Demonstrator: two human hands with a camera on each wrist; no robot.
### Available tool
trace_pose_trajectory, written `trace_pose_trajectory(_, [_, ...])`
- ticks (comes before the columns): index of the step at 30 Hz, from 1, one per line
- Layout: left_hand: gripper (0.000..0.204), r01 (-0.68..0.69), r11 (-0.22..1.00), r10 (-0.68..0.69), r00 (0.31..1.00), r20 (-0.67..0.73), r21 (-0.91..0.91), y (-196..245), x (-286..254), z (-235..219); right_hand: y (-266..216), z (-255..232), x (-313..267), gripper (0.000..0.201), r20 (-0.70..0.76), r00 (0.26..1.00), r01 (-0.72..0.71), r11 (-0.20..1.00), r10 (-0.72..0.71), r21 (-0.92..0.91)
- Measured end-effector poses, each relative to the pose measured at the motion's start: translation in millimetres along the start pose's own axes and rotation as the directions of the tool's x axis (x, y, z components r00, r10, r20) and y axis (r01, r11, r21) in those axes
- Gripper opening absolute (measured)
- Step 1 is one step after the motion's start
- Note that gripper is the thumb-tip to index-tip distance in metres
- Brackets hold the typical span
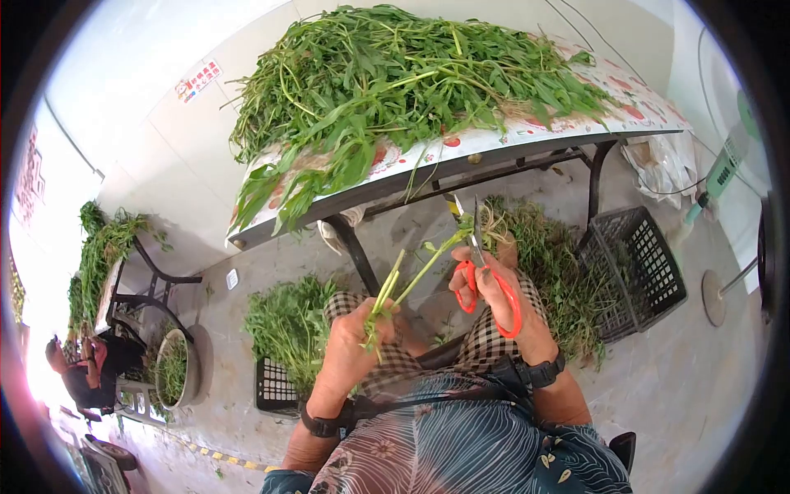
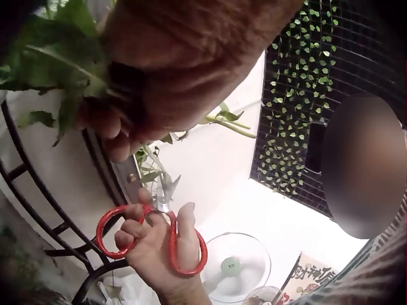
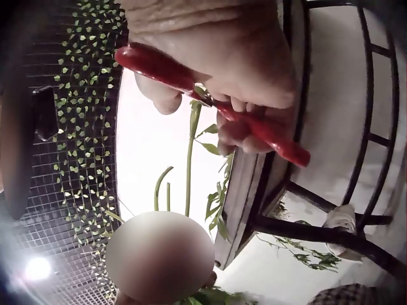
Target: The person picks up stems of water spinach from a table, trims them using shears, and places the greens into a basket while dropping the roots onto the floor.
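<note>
My left hand [image 1: 352, 339] grips a few leafy green stems [image 1: 425, 274], whose long ends slant up and right toward the other hand. In the right hand [image 1: 500, 298] is a pair of scissors [image 1: 515, 317] with red loop handles, fingers and thumb through the loops. Its blades stand apart at the far end of the longest stem, near pale stringy roots [image 1: 492, 224]. The left wrist view shows green leaves [image 2: 60, 54] beside the left hand, with the spread scissors [image 2: 172, 238] below. Red handles [image 3: 152, 67] cross the right palm in the right wrist view.
A big heap of greens [image 1: 370, 90] covers the patterned table [image 1: 411, 156] ahead. Below it, more greens [image 1: 288, 321] rise from a black crate [image 1: 276, 385] at left. Cut plants [image 1: 551, 263] lie beside another crate [image 1: 650, 267] at right. A fan [image 1: 724, 169] stands far right.
</note>
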State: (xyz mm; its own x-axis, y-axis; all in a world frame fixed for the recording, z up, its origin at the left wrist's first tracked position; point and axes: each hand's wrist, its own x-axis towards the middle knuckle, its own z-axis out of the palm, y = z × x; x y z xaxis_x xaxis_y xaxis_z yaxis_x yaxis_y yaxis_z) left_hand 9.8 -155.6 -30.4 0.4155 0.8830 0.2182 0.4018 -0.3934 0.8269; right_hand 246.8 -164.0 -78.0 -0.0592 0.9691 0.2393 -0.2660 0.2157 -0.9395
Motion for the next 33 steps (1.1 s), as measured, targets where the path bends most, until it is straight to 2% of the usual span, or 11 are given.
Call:
trace_pose_trajectory(5, [0.021,-0.123,0.985,0.123,0.992,0.013,0.121,-7.1,3.6,-1.3,-8.1,-4.4,-2.4,0.051,-0.143,0.989,0.038,0.999,-0.038,-0.006])
trace_pose_trajectory(8, [0.018,-0.233,0.943,0.242,0.970,-0.012,0.238,-12.5,8.3,-3.8,-8.4,-8.4,-4.3,0.049,-0.182,0.977,-0.074,0.979,0.109,0.189])
trace_pose_trajectory(9, [0.017,-0.264,0.922,0.281,0.959,-0.022,0.284,-15.1,10.2,-5.2,-9.1,-10.1,-4.7,0.048,-0.205,0.975,-0.053,0.987,0.085,0.153])
trace_pose_trajectory(13, [0.016,-0.269,0.896,0.364,0.900,-0.238,0.352,-16.1,28.0,-20.8,-10.2,-17.1,-5.8,0.046,-0.270,0.963,-0.003,0.998,0.022,0.069])
trace_pose_trajectory(16, [0.016,0.020,0.979,0.053,0.934,-0.353,0.201,7.9,40.1,-43.4,-16.5,-18.6,-6.5,0.044,-0.202,0.979,0.008,0.999,0.002,0.049])
trace_pose_trajectory(19, [0.020,-0.017,0.945,-0.145,0.873,-0.466,-0.327,16.3,53.2,-59.0,-11.1,-20.0,-4.9,0.049,-0.099,0.995,-0.019,0.999,0.022,0.028])
trace_pose_trajectory(23, [0.026,-0.063,0.825,-0.153,0.932,-0.329,-0.562,10.1,62.9,-82.5,-14.5,-10.2,-5.3,0.051,0.127,0.989,-0.041,0.976,0.070,-0.216])
trace_pose_trajectory(26, [0.026,0.023,0.789,-0.139,0.980,-0.142,-0.613,1.4,61.8,-83.3,-14.7,4.1,-4.2,0.048,0.137,0.968,-0.216,0.976,0.210,0.030])
trace_pose_trajectory(27, [0.027,0.030,0.786,-0.111,0.989,-0.093,-0.618,-1.5,62.0,-79.5,-17.7,8.7,-3.6,0.042,0.171,0.980,-0.106,0.994,0.106,-0.006])
trace_pose_trajectory(30, [0.027,0.074,0.839,-0.134,0.988,-0.072,-0.538,1.1,60.3,-55.3,-16.2,20.4,22.9,0.037,0.100,0.986,-0.163,0.850,0.131,0.501])
trace_pose_trajectory(33, [0.027,0.074,0.834,-0.074,0.997,0.022,-0.546,-6.0,61.9,-33.9,-36.4,51.3,46.6,0.038,-0.134,0.990,0.058,0.993,-0.044,0.098])
